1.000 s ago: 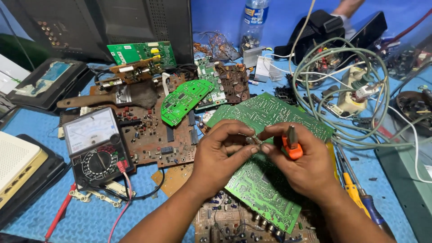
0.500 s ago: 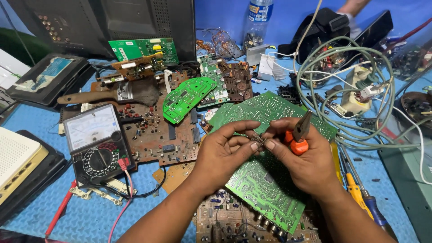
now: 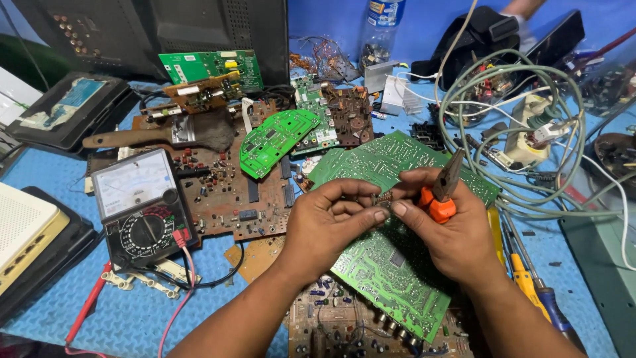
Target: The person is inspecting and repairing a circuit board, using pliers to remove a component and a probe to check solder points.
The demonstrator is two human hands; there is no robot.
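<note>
Matt green circuit board [image 3: 391, 265], orange-handled metal pliers [image 3: 442, 192]

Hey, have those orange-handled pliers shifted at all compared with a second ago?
Yes. The pliers in the right hand have tipped: nose now points up-right across the large green board, handles down.

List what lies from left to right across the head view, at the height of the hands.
White box → analog multimeter → brown circuit board → left hand → small component pinched by both hands → right hand holding orange-handled pliers → screwdrivers.
</note>
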